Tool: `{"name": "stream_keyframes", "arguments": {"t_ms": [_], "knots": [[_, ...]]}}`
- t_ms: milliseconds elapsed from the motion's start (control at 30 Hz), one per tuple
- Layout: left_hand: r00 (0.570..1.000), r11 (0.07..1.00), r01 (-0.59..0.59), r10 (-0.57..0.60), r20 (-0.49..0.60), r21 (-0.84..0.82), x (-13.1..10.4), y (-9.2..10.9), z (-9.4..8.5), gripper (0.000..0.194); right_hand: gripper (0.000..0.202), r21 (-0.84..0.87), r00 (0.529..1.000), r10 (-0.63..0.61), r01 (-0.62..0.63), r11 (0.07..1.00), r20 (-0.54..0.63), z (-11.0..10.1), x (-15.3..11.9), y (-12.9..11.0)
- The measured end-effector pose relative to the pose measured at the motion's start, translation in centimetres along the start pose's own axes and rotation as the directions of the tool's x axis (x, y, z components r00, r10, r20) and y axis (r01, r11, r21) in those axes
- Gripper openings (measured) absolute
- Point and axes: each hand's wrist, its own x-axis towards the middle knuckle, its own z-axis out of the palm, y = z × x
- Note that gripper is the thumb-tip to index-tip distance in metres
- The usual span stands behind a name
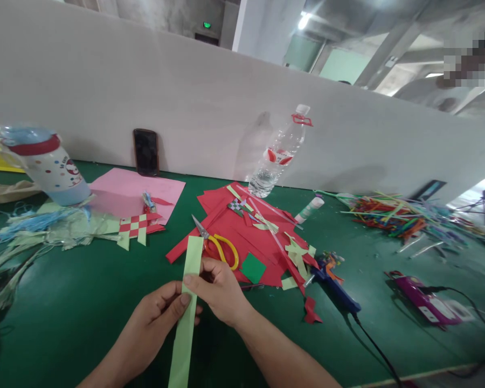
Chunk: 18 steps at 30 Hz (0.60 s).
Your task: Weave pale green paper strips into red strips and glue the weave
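Note:
A long light-green paper strip (181, 345) runs up from the bottom edge, pinched by both hands. My left hand (161, 310) grips it lower down with the thumb on top. Slightly higher, my right hand (218, 291) presses its thumb on the strip, fingers curled behind. Just beyond the strip's upper end lie yellow-handled scissors (222, 250), blades pointing away to the left. They rest on a pile of red paper (262, 237), with a green paper square (253, 268) near its front. At left is a red and pale-green woven paper piece (133, 227).
Behind stand a water bottle (278, 153), a phone (146, 152) against the white partition, and a patterned tumbler (59, 167). Pink paper (117, 188) lies at left. A glue stick (309, 209), blue glue gun (335, 288), purple corded device (426, 302) and colourful sticks (392, 215) are at right.

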Motion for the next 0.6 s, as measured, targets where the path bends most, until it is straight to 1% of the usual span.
{"name": "stream_keyframes", "arguments": {"t_ms": [133, 200, 267, 333, 367, 433, 500, 533, 600], "knots": [[1.000, 1.000, 0.023, -0.023, -0.013, 0.012, 0.08, 0.17, 0.21, 0.045, 0.028, -0.056, 0.996, -0.064, 0.060, 0.997, -0.062, 0.04, 0.03, -0.21], [0.999, 0.999, 0.047, -0.047, -0.017, 0.006, 0.08, 0.10, 0.17, 0.046, 0.026, -0.071, 0.996, -0.074, 0.070, 0.995, -0.057, -0.03, 0.02, -0.32], [0.998, 0.998, 0.059, -0.060, -0.029, -0.015, 0.02, 0.07, 0.09, 0.046, 0.026, -0.042, 0.999, -0.006, 0.008, 0.999, 0.033, -0.09, -0.04, -0.39], [0.997, 0.997, 0.067, -0.069, -0.040, -0.034, -0.07, 0.10, -0.01, 0.047, 0.029, -0.001, 0.986, 0.074, -0.075, 0.997, 0.149, -0.05, -0.17, -0.37], [0.996, 0.997, 0.073, -0.075, -0.042, -0.037, -0.10, 0.13, -0.06, 0.048, 0.030, 0.016, 0.978, 0.096, -0.101, 0.995, 0.186, 0.00, -0.23, -0.33], [0.996, 0.996, 0.083, -0.084, -0.030, -0.025, -0.15, 0.17, -0.14, 0.050, 0.033, 0.045, 0.975, 0.097, -0.108, 0.993, 0.202, 0.12, -0.33, -0.26], [0.996, 0.996, 0.087, -0.087, 0.004, -0.004, -0.18, 0.16, -0.19, 0.050, 0.036, 0.071, 0.984, 0.072, -0.084, 0.994, 0.162, 0.12, -0.30, -0.25], [0.996, 0.996, 0.088, -0.088, 0.026, 0.008, -0.21, 0.14, -0.20, 0.049, 0.037, 0.091, 0.991, 0.062, -0.074, 0.993, 0.120, 0.03, -0.22, -0.29], [0.993, 0.995, 0.092, -0.094, 0.072, 0.028, -0.31, 0.10, -0.16, 0.047, 0.039, 0.137, 0.999, 0.051, -0.050, 0.989, -0.005, -0.36, 0.09, -0.48]]}}
